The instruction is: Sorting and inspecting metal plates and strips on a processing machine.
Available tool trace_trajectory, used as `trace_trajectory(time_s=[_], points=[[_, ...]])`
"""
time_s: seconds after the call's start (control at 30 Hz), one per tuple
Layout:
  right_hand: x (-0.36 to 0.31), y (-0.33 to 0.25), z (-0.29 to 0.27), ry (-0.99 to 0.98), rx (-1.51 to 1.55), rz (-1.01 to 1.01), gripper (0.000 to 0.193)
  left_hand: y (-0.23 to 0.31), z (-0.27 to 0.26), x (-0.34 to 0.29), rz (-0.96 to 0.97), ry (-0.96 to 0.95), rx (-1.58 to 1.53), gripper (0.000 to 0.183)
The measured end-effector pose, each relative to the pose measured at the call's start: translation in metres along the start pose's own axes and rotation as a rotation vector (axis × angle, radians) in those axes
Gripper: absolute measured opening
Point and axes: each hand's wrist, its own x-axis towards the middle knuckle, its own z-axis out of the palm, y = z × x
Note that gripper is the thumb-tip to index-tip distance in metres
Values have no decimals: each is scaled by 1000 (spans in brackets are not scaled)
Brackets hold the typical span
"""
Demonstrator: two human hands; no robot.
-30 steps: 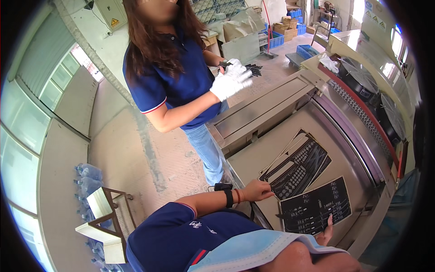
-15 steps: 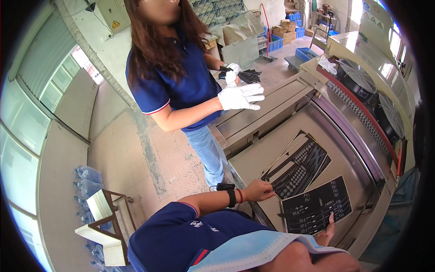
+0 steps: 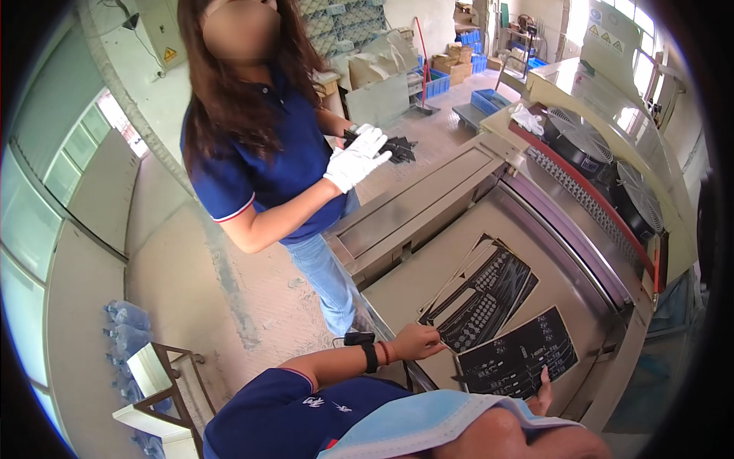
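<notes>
Head view: the left hand [image 3: 417, 342] pinches the near edge of a black printed sheet [image 3: 482, 294] lying on the machine bed [image 3: 428, 268]. The right hand [image 3: 541, 394] grips a second black sheet [image 3: 520, 356] at the bed's near edge, its long axis running rightward.

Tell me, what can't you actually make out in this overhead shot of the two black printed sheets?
- Right hand: only fingertips show at the near black sheet; a blue cloth at the lower edge hides the rest.
- Far black sheet: its markings are too small to make out.
- Left hand: touches that sheet's corner; grip unclear.
- Co-worker's gloved hands: the dark pieces they hold are too small to identify.
</notes>
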Motion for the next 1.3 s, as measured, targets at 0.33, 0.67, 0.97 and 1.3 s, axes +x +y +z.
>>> trace_trajectory(time_s=[0.33,0.67,0.97,1.3], points=[[18,-17,59,128,-126,-25,55,-15,-15,13,-82,82,9,24],[15,10,-7,-53,146,-26,49,-4,2,3,-207,87,-180,18],[16,5,7,-70,209,-95,41,-6,-6,70,-234,239,306,38],[12,5,1,-125,269,-43,43,5,40,41,-8,-188,502,66]])
